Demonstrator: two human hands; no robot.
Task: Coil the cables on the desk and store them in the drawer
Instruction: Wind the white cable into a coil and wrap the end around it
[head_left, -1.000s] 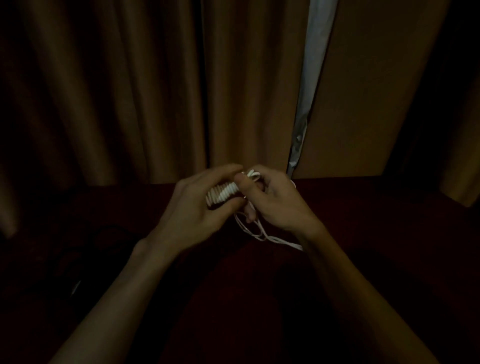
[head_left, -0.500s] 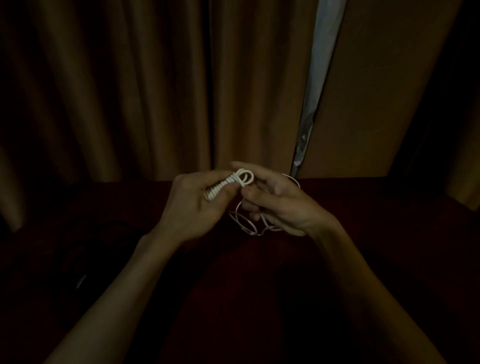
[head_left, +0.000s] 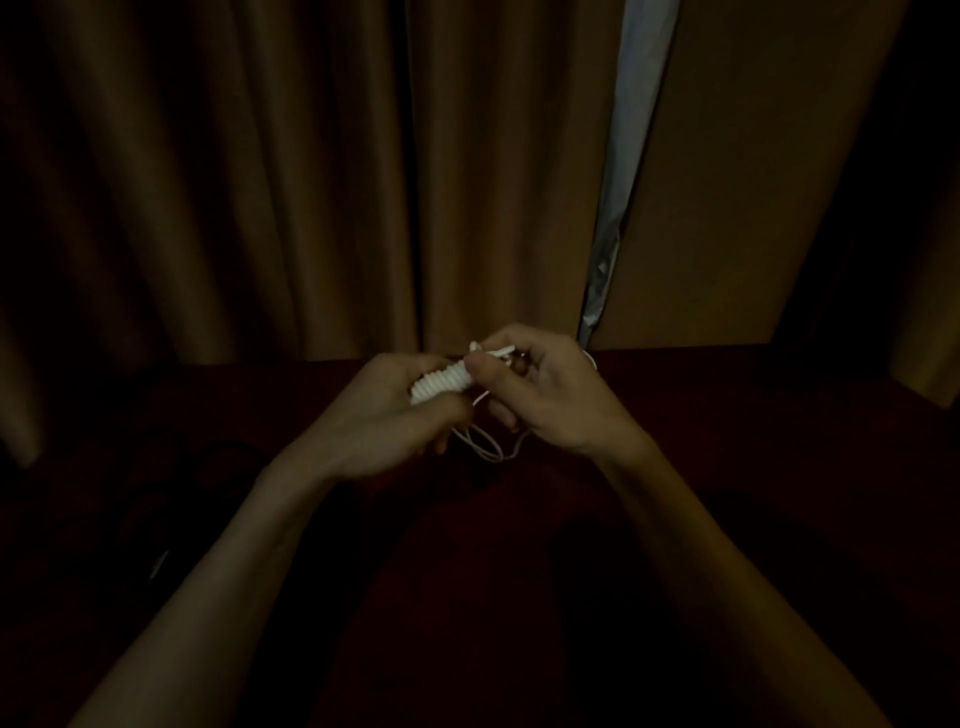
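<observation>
Holding the white cable (head_left: 441, 383) just above the dark red desk (head_left: 753, 426), I have it in both hands, in front of the brown curtains (head_left: 260, 182); the left hand (head_left: 374, 421) is curled round the tightly wound bundle, thumb underneath; the right hand (head_left: 556, 395) pinches the strand at the bundle's upper end between thumb and forefinger, its other fingers loosely curled; a few slack loops (head_left: 485, 441) hang below between the two hands, not yet wound on. I judge the cable thin, light and soft, with a slick jacket; it would likely spring out of its turns if the left grip eased, so the place to hold is across the wound turns themselves, squeezing them together, while the right takes the free strand close to the bundle, where little slack can flop; a hard pull could kink the wire near its plug, which I cannot make out in this dim light. A dark looped shape (head_left: 218, 462) lies on the desk to the left; possibly another cable, but too dark to tell. The drawer is out of view.
</observation>
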